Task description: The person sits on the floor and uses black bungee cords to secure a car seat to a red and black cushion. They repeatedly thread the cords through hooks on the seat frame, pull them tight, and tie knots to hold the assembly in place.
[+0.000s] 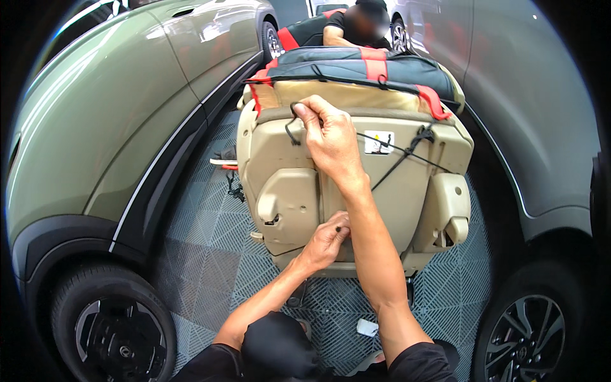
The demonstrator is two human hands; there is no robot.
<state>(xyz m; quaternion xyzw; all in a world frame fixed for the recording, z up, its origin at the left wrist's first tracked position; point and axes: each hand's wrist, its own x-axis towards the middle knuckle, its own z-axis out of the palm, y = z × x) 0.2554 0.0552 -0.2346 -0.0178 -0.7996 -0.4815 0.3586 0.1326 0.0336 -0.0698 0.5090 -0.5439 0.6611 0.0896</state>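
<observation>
A beige car seat (pixel 293 143) stands in front of me, its hard back panel facing me. A dark blue-grey and red seat cover (pixel 356 63) drapes over its top, with a black edge. My right hand (pixel 331 137) is closed in a pinch on a black cord (pixel 407 151) near the upper panel. One end of the cord dangles left of the fingers; the other side runs rightward across the panel. Lower down, my left hand (pixel 326 243) is closed by the panel's middle, a dark cord end showing at its fingers. A black strap (pixel 401 163) slants down behind my right forearm.
A green car (pixel 153 83) flanks the left, a grey car (pixel 509 108) the right. Behind the seat, another person (pixel 344 28) leans near a second red-and-dark seat. A white object (pixel 367 327) and dark straps (pixel 234 188) lie on the grey tiled floor (pixel 203 254).
</observation>
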